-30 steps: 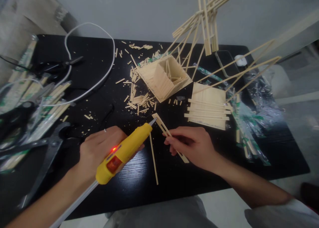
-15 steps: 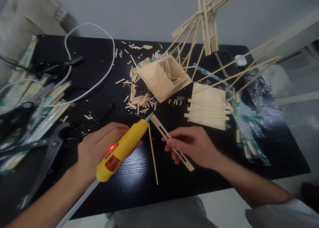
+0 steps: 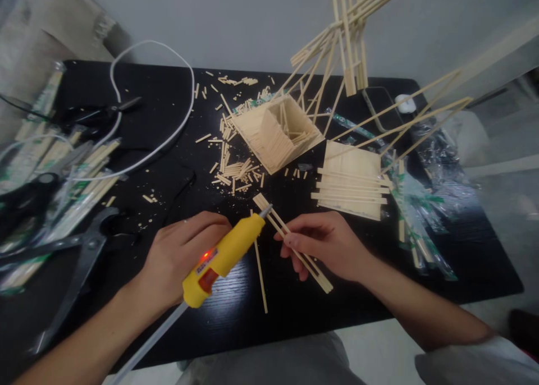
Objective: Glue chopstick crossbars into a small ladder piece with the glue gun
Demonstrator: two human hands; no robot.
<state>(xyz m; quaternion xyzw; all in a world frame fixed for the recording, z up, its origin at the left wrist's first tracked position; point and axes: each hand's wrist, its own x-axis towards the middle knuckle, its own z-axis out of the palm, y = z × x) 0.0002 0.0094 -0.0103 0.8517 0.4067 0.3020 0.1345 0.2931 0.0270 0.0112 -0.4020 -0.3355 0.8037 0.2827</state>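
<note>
A yellow hot glue gun [image 3: 231, 256] with a lit red light is gripped in my left hand [image 3: 181, 253]; a pale glue stick [image 3: 151, 340] runs out of its back end. Its metal nozzle points up and right, at or just above the wooden sticks [image 3: 311, 267] near their upper end. Thumb and fingers of my right hand [image 3: 324, 244] pinch these thin sticks, joined side by side with a narrow gap between them. One loose stick [image 3: 260, 275] lies on the black table between my hands. The left fingertips are hidden behind the glue gun.
Behind my hands stand a wooden stick box on a base [image 3: 275, 132] and a slatted square panel [image 3: 353, 163]. Cut stick pieces [image 3: 236, 169] lie scattered around. Pliers [image 3: 90, 242], scissors [image 3: 37, 191] and wrapped sticks [image 3: 90, 188] crowd the left; plastic wrappers [image 3: 425, 216] lie right. A white cable [image 3: 191, 87] loops behind.
My left hand has moved the glue gun to the right and slightly down, bringing its nozzle from the sticks' top end to farther along them. My right hand and the sticks have barely shifted.
</note>
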